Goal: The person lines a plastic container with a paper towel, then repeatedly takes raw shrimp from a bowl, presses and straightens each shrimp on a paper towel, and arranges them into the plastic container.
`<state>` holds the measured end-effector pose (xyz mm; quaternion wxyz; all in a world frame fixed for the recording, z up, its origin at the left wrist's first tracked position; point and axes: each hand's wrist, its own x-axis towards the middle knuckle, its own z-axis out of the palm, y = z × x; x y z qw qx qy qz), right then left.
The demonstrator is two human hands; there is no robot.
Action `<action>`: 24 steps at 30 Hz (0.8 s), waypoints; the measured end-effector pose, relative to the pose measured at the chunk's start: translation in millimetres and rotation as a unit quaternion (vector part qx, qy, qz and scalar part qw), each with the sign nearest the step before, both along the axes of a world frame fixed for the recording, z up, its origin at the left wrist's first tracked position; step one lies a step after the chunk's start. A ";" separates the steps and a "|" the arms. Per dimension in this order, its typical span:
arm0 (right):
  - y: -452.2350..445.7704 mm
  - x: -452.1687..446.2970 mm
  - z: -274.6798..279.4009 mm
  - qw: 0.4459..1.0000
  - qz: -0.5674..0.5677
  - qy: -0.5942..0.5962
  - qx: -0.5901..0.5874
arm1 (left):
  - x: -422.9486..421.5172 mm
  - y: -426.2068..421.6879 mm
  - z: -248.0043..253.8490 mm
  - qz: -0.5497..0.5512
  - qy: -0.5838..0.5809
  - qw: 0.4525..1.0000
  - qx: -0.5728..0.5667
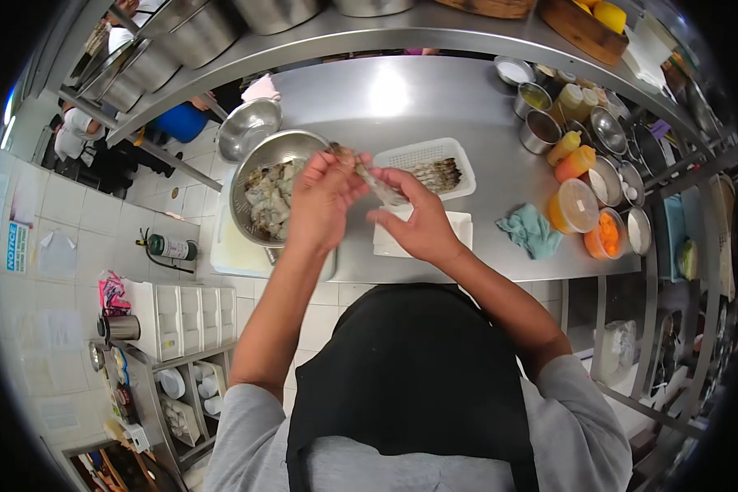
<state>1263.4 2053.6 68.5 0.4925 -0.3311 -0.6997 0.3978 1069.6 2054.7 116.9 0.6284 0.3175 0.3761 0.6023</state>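
Observation:
Between my two hands is a greyish shrimp (pixel 378 185), held above the steel table. My left hand (pixel 325 195) pinches its upper left end, fingers closed round it. The fingers of my right hand (pixel 416 215) are closed on its lower right end. Behind my left hand a steel colander (pixel 243 215) holds a pile of grey shrimp (pixel 269 197). A white perforated basket (pixel 470 168) with a row of dark-tipped shrimp (pixel 437 175) lies beyond my right hand. Partly under that hand is a white tray (pixel 461 231).
The colander stands on a cutting board (pixel 223 254) beside a steel bowl (pixel 250 129). Right of my hands lie a green cloth (pixel 530 231), sauce bottles (pixel 575 162) and a tub of orange food (pixel 605 235). Pots (pixel 190 34) line the overhead shelf. A person (pixel 78 135) stands far left.

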 end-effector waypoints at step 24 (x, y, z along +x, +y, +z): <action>-19.3 92.6 -161.9 0.921 -0.056 -0.376 -0.086 | 53.9 -28.3 -218.8 -0.064 0.661 0.724 0.184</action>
